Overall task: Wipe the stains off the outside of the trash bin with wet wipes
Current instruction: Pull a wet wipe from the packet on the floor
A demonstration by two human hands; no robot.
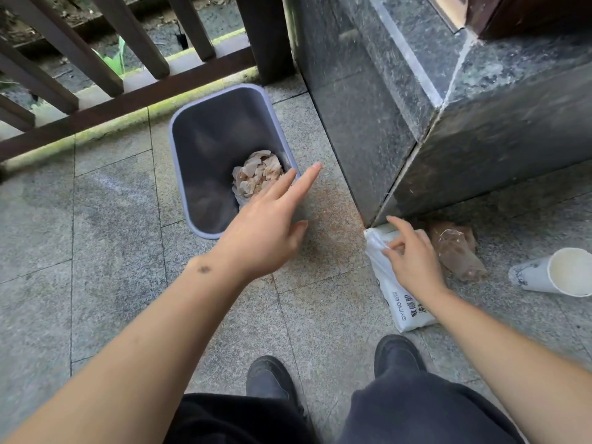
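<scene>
Upright, trash bin (205, 174) mouth up; left hand (266, 232) spread; right hand (413, 261) pinching wipes pack (389, 283).

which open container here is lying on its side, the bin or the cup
The white paper cup at far right lies on its side, mouth facing sideways. The grey trash bin stands upright with crumpled wipes inside.

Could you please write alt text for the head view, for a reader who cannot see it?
Left hand reaches open over a grey bin holding crumpled wipes; right hand picks at a wipes pack on the paving, by a paper cup.
</scene>
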